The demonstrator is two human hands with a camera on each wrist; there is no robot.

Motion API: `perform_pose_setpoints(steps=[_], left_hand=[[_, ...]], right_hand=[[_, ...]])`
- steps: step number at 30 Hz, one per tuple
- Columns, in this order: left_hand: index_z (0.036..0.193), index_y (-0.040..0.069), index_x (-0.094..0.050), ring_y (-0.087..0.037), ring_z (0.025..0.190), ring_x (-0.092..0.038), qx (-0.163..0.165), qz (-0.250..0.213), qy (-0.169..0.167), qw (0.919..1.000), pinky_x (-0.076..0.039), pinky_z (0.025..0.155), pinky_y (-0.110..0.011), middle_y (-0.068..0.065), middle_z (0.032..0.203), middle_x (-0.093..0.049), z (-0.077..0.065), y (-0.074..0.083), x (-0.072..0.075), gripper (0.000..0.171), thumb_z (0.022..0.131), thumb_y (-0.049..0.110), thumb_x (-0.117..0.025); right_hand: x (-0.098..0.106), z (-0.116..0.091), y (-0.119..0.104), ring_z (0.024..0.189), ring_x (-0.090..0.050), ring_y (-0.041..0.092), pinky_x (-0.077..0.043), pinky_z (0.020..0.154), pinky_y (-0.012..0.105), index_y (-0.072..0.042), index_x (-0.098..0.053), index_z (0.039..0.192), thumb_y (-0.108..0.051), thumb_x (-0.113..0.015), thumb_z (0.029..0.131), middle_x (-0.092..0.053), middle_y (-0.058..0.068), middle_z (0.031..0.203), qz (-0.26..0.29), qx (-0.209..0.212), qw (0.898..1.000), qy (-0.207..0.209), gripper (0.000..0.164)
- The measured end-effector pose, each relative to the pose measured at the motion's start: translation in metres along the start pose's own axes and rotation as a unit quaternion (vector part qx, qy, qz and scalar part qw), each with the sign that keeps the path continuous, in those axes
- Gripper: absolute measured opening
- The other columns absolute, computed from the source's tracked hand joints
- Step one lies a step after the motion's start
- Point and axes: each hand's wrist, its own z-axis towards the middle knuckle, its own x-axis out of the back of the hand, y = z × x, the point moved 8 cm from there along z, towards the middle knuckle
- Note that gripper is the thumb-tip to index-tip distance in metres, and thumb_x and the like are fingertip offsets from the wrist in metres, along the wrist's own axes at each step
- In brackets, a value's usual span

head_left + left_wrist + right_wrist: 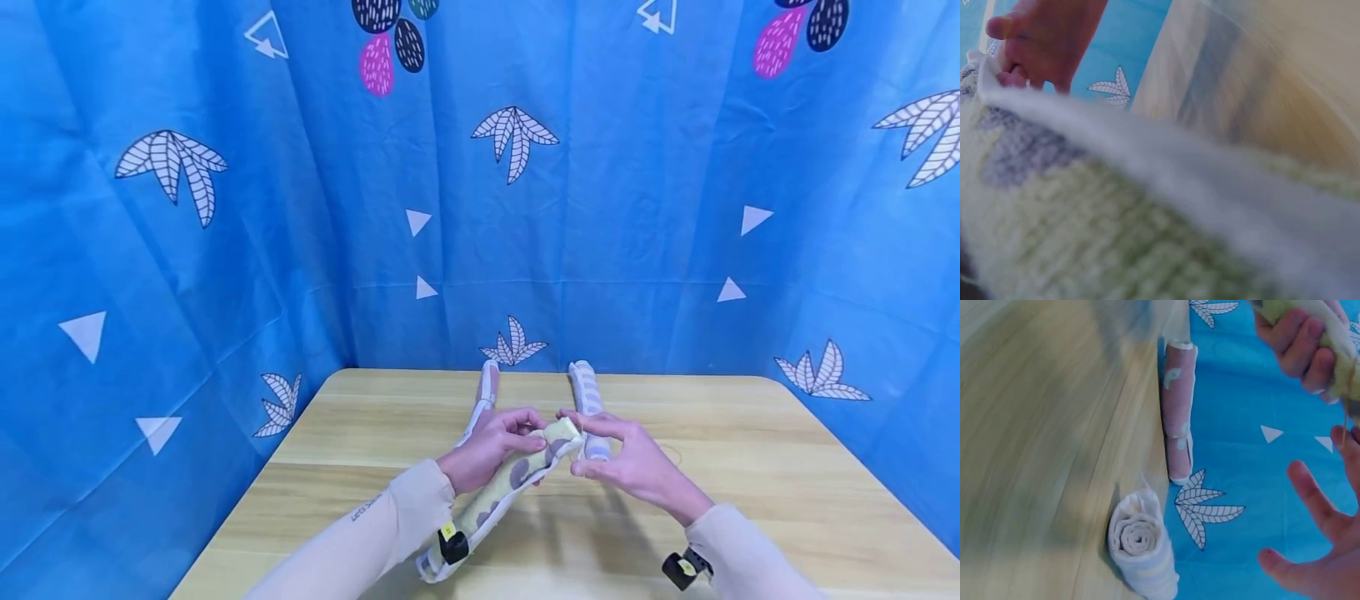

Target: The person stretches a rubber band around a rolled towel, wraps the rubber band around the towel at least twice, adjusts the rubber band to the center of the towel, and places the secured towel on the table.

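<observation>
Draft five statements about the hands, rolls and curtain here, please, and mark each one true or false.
1. The left hand grips the yellow patched roll. True.
2. The right hand grips the striped roll. False: that roll lies on the table, apart from the hand.
3. The pink roll lies on the table. True.
4. The curtain is plain red. False: it is blue, with printed leaves and triangles.
5. Both sleeves are pale. True.

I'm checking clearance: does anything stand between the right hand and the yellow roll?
Nothing visible blocks the right hand from the yellow roll; only a thin strand runs between them. The striped roll lies beyond, on the table, not between.
</observation>
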Motion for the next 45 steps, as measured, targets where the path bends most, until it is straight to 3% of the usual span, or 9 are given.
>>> perform_pose_setpoints(steps=[5,9,17,23,25,31,38,42,45], left_hand=[[0.105,0.009,-0.068,-0.018,0.091,-0.065,-0.005,0.072,0.015,0.9973,-0.054,0.083,-0.031,-0.005,0.098,-0.066,0.000,0.001,0.000,0.016,0.091,0.017,-0.071],[0.101,0.013,-0.069,-0.015,0.088,-0.060,-0.019,0.152,0.024,0.9879,-0.045,0.086,-0.031,0.000,0.091,-0.066,-0.001,0.007,-0.003,0.015,0.089,0.021,-0.073],[0.097,0.012,-0.064,-0.012,0.081,-0.056,-0.007,0.220,0.012,0.9753,-0.046,0.077,-0.026,0.003,0.085,-0.061,-0.001,0.012,-0.013,0.018,0.085,0.019,-0.077],[0.098,0.013,-0.051,-0.013,0.083,-0.055,0.020,0.276,0.058,0.9592,-0.044,0.075,-0.028,0.002,0.083,-0.056,-0.001,0.013,-0.007,0.037,0.080,0.024,-0.082],[0.096,0.013,-0.049,-0.013,0.082,-0.055,0.024,0.284,0.055,0.9571,-0.043,0.073,-0.029,0.002,0.081,-0.052,0.000,0.013,-0.007,0.040,0.078,0.023,-0.083],[0.095,0.013,-0.047,-0.014,0.080,-0.053,0.032,0.291,0.038,0.9555,-0.041,0.071,-0.028,0.001,0.081,-0.047,0.002,0.013,-0.010,0.040,0.077,0.021,-0.082],[0.098,0.014,-0.048,-0.014,0.080,-0.052,0.029,0.291,0.024,0.9561,-0.042,0.070,-0.028,0.001,0.083,-0.047,0.004,0.010,-0.010,0.039,0.079,0.023,-0.081],[0.098,0.013,-0.048,-0.014,0.081,-0.052,0.027,0.276,0.019,0.9605,-0.042,0.071,-0.028,0.000,0.085,-0.047,0.007,0.009,-0.010,0.037,0.082,0.021,-0.081],[0.099,0.013,-0.048,-0.014,0.081,-0.052,0.024,0.269,0.012,0.9627,-0.043,0.071,-0.028,0.000,0.085,-0.048,0.009,0.010,-0.009,0.038,0.083,0.020,-0.081]], right_hand=[[-0.004,0.000,-0.003,0.125,-0.057,0.037,-0.051,0.090,0.053,-0.032,-0.059,0.141,-0.027,-0.083,0.082,-0.063,0.001,0.139,0.000,0.016,1.000,0.008,0.064],[-0.005,0.002,-0.005,0.128,-0.055,0.037,-0.051,0.088,0.051,-0.035,-0.062,0.137,-0.029,-0.082,0.083,-0.062,-0.004,0.140,-0.001,0.016,1.000,0.015,0.058],[-0.005,0.005,-0.012,0.096,-0.063,0.022,-0.055,0.069,0.031,-0.024,-0.071,0.127,-0.038,-0.086,0.078,-0.070,0.008,0.124,-0.043,0.028,0.999,0.012,0.053],[-0.004,0.007,-0.020,0.108,-0.060,0.028,-0.048,0.091,0.055,-0.030,-0.074,0.121,-0.059,-0.080,0.075,-0.073,-0.003,0.112,-0.185,0.051,0.981,0.022,0.054],[-0.005,0.008,-0.024,0.108,-0.061,0.026,-0.042,0.099,0.061,-0.031,-0.075,0.119,-0.060,-0.080,0.075,-0.074,-0.005,0.107,-0.224,0.062,0.972,0.020,0.053],[-0.011,0.012,-0.038,0.084,-0.055,0.007,-0.039,0.102,0.054,-0.033,-0.078,0.112,-0.057,-0.082,0.073,-0.071,-0.012,0.088,-0.298,0.108,0.948,-0.008,0.046],[-0.014,0.013,-0.040,0.079,-0.056,0.007,-0.041,0.100,0.054,-0.028,-0.079,0.108,-0.049,-0.084,0.075,-0.070,-0.011,0.083,-0.322,0.110,0.940,-0.032,0.039],[-0.011,0.013,-0.041,0.087,-0.060,0.011,-0.043,0.096,0.053,-0.029,-0.079,0.103,-0.044,-0.084,0.073,-0.073,-0.009,0.090,-0.314,0.111,0.943,-0.019,0.033],[-0.001,0.012,-0.043,0.089,-0.063,0.012,-0.043,0.094,0.050,-0.028,-0.078,0.090,-0.034,-0.083,0.077,-0.073,-0.012,0.090,-0.237,0.116,0.964,0.017,0.016]])
